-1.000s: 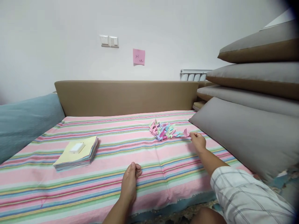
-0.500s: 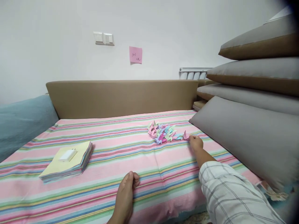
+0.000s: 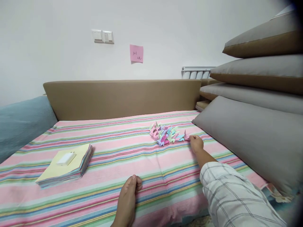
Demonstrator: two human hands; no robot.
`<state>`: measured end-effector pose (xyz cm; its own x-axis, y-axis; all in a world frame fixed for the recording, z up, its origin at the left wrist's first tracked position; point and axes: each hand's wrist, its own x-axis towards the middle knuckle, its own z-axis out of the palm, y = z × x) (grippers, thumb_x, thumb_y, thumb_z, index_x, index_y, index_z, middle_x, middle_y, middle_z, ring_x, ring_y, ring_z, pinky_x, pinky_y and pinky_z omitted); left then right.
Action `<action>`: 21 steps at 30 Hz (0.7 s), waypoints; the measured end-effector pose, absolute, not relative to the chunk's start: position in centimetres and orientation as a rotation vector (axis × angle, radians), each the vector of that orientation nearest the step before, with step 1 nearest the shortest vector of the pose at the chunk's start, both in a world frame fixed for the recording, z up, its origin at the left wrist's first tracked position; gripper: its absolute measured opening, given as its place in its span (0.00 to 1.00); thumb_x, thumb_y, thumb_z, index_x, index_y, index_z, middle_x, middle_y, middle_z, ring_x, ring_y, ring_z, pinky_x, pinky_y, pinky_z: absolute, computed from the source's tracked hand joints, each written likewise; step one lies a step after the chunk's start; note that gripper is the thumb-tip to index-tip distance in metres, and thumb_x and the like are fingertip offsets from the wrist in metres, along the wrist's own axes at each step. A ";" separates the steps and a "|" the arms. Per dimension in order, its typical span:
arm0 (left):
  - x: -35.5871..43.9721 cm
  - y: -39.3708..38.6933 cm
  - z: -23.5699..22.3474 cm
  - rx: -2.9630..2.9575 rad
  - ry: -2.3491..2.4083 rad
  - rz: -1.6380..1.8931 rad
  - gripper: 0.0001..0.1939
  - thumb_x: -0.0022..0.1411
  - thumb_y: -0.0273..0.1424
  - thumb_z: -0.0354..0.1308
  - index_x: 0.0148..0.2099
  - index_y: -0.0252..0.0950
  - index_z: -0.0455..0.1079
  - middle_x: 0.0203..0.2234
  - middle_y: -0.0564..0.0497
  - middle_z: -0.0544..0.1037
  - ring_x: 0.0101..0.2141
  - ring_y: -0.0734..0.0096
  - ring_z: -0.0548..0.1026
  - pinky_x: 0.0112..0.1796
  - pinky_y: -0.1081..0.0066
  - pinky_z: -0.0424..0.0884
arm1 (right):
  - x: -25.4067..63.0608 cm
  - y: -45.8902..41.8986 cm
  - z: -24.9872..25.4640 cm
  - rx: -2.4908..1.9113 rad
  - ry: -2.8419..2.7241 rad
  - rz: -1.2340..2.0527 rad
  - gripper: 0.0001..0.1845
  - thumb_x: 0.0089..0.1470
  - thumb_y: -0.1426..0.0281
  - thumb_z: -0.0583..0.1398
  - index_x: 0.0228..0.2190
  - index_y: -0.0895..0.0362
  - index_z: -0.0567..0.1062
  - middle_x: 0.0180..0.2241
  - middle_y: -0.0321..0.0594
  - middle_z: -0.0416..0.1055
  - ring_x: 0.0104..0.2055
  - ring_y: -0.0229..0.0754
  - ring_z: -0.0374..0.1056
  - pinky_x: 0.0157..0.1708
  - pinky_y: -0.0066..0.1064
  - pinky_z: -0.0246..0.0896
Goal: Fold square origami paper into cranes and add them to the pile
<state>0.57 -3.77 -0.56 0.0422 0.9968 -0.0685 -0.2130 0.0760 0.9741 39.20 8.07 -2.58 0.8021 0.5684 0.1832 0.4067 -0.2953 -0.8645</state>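
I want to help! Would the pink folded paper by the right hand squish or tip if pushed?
The pink folded paper by the right hand looks thin, so probably light and squishable. Its folds may stiffen it a little. Its raised point might make it tip.

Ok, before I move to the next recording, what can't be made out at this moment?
All in the head view:
- Inside of the left hand: hidden by its curled fingers.
- Exactly how the right hand grips the pink folded piece: too small.
- Count of the folded paper pieces: they overlap.
- Lower line on the pink note: too small to read.
- Far ends of the grey cushions: cut off by the right edge.
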 end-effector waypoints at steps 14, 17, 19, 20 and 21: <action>0.5 -3.5 -1.0 1.094 1.075 1.178 0.20 0.55 0.49 0.54 0.27 0.36 0.67 0.22 0.54 0.66 0.27 0.71 0.64 0.32 0.74 0.60 | 39.1 7.5 -2.4 -1.944 -0.717 0.240 0.13 0.43 0.65 0.55 0.28 0.59 0.76 0.30 0.46 0.74 0.31 0.46 0.65 0.31 0.33 0.55; 0.4 -3.4 -1.4 1.112 1.074 1.184 0.20 0.56 0.48 0.53 0.28 0.36 0.67 0.23 0.54 0.66 0.28 0.71 0.64 0.33 0.73 0.61 | 38.7 6.5 -1.9 -1.923 -0.673 0.216 0.15 0.45 0.65 0.53 0.32 0.59 0.75 0.31 0.47 0.74 0.34 0.47 0.65 0.34 0.34 0.56; 0.3 -3.3 -1.5 1.122 1.060 1.190 0.20 0.56 0.48 0.53 0.28 0.36 0.67 0.23 0.53 0.66 0.28 0.71 0.65 0.33 0.72 0.62 | 38.2 5.7 -1.2 -1.883 -0.652 0.200 0.16 0.46 0.64 0.53 0.34 0.59 0.75 0.33 0.47 0.73 0.35 0.48 0.65 0.36 0.35 0.56; 0.2 -3.2 -1.6 1.130 1.047 1.189 0.20 0.57 0.48 0.53 0.28 0.36 0.67 0.23 0.53 0.66 0.27 0.71 0.65 0.33 0.72 0.62 | 37.8 5.4 -0.7 -1.857 -0.643 0.191 0.17 0.46 0.65 0.52 0.34 0.59 0.74 0.33 0.47 0.73 0.36 0.48 0.65 0.37 0.35 0.56; 0.1 -3.1 -1.6 1.138 1.031 1.185 0.20 0.57 0.48 0.53 0.28 0.36 0.66 0.23 0.54 0.66 0.27 0.72 0.65 0.33 0.72 0.63 | 37.4 5.1 -0.2 -1.822 -0.639 0.183 0.17 0.46 0.65 0.52 0.35 0.59 0.74 0.34 0.47 0.73 0.37 0.48 0.65 0.38 0.35 0.56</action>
